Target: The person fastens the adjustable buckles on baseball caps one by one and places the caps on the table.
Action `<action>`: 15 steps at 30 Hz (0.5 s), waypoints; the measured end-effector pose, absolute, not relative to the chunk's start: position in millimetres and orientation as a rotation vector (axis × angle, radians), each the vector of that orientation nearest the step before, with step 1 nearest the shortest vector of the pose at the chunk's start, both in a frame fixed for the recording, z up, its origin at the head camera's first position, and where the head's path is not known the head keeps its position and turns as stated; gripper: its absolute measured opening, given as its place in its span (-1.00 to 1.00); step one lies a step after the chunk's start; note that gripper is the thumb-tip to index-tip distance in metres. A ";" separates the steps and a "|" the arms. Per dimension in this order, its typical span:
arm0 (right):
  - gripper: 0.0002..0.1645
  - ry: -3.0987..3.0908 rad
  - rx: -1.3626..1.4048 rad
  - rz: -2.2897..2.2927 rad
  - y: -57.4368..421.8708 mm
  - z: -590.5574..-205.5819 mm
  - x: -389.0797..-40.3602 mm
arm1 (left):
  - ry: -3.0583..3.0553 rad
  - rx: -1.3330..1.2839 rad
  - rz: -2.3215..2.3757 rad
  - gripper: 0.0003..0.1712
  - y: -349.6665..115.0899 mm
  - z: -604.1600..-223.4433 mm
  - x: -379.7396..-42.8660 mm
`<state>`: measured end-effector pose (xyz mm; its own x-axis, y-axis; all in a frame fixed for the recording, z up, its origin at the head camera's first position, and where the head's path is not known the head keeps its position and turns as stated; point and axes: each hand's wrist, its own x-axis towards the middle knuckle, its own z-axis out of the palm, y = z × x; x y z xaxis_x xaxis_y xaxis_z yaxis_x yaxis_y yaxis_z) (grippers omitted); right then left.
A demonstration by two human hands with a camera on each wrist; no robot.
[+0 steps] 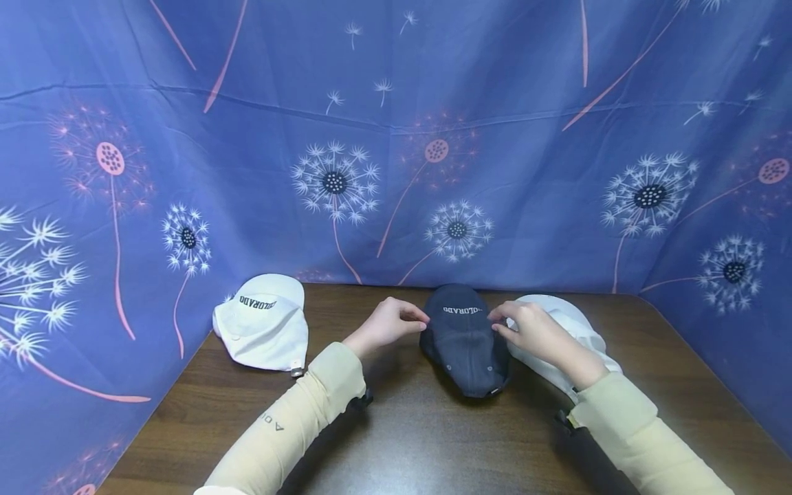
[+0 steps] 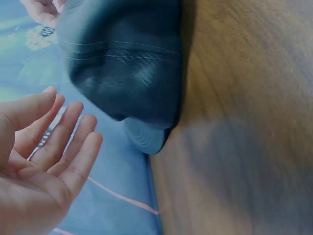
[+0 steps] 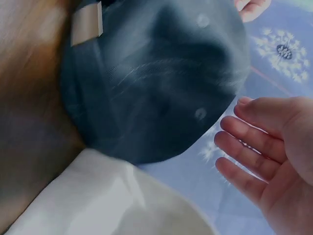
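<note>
A dark baseball cap [image 1: 467,344] with COLORADO lettering sits on the wooden table, its brim toward the back cloth. My left hand [image 1: 390,323] is beside its left side, fingertips right at the fabric. On the other side, my right hand [image 1: 535,333] hovers close to the crown, partly in front of a white cap. Both wrist views show loosely spread fingers with nothing held: the left fingers [image 2: 73,142] are a little off the dark cap, and the right fingers [image 3: 249,169] likewise. The dark cap's back strap carries a tan tag [image 3: 87,24].
A white cap [image 1: 266,337] with COLORADO lettering lies at the table's left edge, its strap buckle toward me. Another white cap [image 1: 559,313] lies right of the dark one, partly hidden by my right hand. Blue dandelion-print cloth [image 1: 396,206] hangs behind and beside the table.
</note>
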<state>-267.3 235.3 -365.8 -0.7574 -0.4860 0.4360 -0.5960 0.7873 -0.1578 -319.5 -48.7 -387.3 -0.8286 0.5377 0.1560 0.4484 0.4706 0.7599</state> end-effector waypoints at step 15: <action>-0.77 -2.554 0.804 0.466 195.6 -351.6 -249.0 | 2.738 0.834 1.178 -0.74 -99.5 -355.5 -299.1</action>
<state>-249.0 195.6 -351.6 -0.7446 -0.4606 0.4831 -0.6016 0.7767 -0.1867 -299.1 -99.5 -355.5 -0.8537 0.4942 0.1639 0.4588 0.5651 0.6857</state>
